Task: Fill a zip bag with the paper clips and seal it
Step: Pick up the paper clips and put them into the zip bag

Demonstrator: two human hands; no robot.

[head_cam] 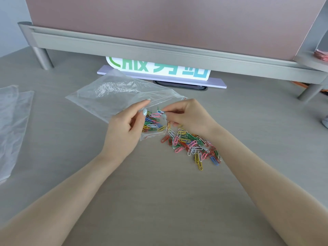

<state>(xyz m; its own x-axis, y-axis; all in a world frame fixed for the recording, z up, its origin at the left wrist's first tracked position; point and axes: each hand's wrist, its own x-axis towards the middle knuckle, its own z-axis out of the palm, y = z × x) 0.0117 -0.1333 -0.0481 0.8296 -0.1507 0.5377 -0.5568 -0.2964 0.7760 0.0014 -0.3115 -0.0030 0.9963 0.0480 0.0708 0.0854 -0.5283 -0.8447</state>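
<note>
A clear zip bag (pixel 110 93) with a red seal line lies on the table, its mouth turned toward me. My left hand (pixel 126 125) pinches the upper lip of the mouth and holds it apart. Several coloured paper clips (pixel 150 122) lie inside the bag near the opening. My right hand (pixel 186 118) pinches a few clips at the mouth of the bag. A loose pile of coloured paper clips (pixel 193 145) lies on the table just right of the opening, under my right wrist.
More clear plastic bags (pixel 12 125) lie at the table's left edge. A grey partition rail on legs (pixel 159 48) runs across the back, with a white sign (pixel 159 68) with green lettering under it. A pink item (pixel 321 55) sits on a shelf at the far right.
</note>
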